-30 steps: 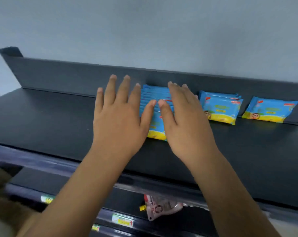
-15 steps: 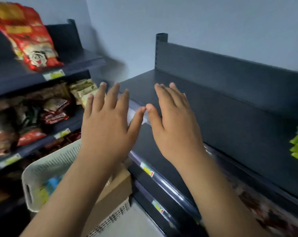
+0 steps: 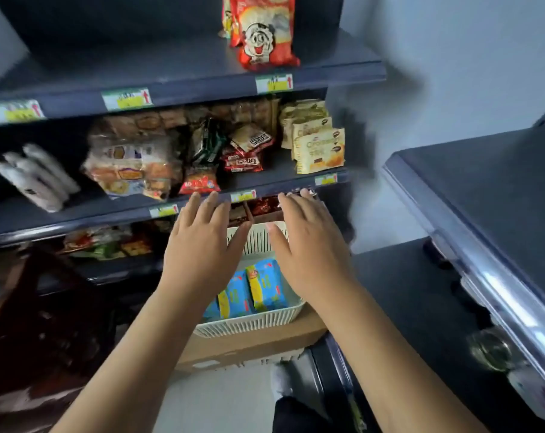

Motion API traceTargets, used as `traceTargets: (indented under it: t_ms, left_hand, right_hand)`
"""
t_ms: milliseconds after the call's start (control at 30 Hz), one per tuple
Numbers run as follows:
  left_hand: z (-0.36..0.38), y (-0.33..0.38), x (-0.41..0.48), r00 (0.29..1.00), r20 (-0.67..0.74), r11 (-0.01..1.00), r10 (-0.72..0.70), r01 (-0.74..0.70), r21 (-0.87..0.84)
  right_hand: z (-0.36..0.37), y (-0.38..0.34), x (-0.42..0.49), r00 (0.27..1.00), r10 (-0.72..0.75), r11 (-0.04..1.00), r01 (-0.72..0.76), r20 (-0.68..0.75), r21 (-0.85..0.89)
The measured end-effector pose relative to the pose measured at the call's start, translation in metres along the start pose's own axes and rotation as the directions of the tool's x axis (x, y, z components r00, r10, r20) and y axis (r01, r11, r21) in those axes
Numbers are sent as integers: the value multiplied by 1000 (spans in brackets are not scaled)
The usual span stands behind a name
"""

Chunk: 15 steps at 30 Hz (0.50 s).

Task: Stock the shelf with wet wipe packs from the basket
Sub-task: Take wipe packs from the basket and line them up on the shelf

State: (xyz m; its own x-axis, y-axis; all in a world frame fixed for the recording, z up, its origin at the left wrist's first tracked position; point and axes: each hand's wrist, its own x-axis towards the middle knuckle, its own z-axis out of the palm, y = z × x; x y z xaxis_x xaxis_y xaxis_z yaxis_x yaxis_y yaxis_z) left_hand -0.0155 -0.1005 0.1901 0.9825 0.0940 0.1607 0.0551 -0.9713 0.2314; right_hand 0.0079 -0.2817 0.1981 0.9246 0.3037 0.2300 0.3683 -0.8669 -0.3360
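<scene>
I have turned from the shelf (image 3: 483, 195), both empty hands, left hand (image 3: 202, 245) and right hand (image 3: 308, 245), spread flat above the wipe packs (image 3: 252, 289) in the basket (image 3: 249, 323).

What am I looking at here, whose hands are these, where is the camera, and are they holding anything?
No machine here: a person wears a camera on the head, looking forward and down at their own arms. The left hand and right hand are both open, fingers straight, holding nothing, reaching over a white basket. Blue and yellow wet wipe packs lie in it. The basket sits on a cardboard box. Behind are shelves of snacks, a red snack bag on the top one. At right is another dark shelf.
</scene>
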Motion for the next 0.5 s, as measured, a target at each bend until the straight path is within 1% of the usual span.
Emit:
traceTargets:
  t_ms: [100, 167, 200, 267, 333, 400, 500]
  left_hand:
    - [44, -22, 15, 990, 99, 995, -96, 99, -20]
    - [77, -37, 23, 972, 193, 987, -137, 150, -54]
    - [94, -45, 27, 952, 264, 982, -152, 176, -68]
    - [126, -60, 36, 894, 421, 970, -153, 217, -107]
    - [155, -74, 45, 832, 529, 953, -166, 274, -132]
    - [181, -83, 53, 796, 580, 945, -172, 300, -131]
    - [215, -92, 59, 750, 645, 963, -147, 258, -80]
  right_hand:
    - [47, 23, 23, 989, -11, 1000, 12, 146, 0]
    - [79, 37, 33, 972, 21, 1000, -23, 232, 5]
    - [94, 42, 36, 958, 53, 998, -59, 280, 13]
    - [124, 53, 39, 916, 135, 986, -162, 378, 38]
    - [154, 62, 41, 862, 225, 965, -261, 454, 18]
    - [184, 68, 42, 797, 308, 938, -346, 519, -24]
    - [227, 73, 42, 714, 383, 900, -431, 587, -63]
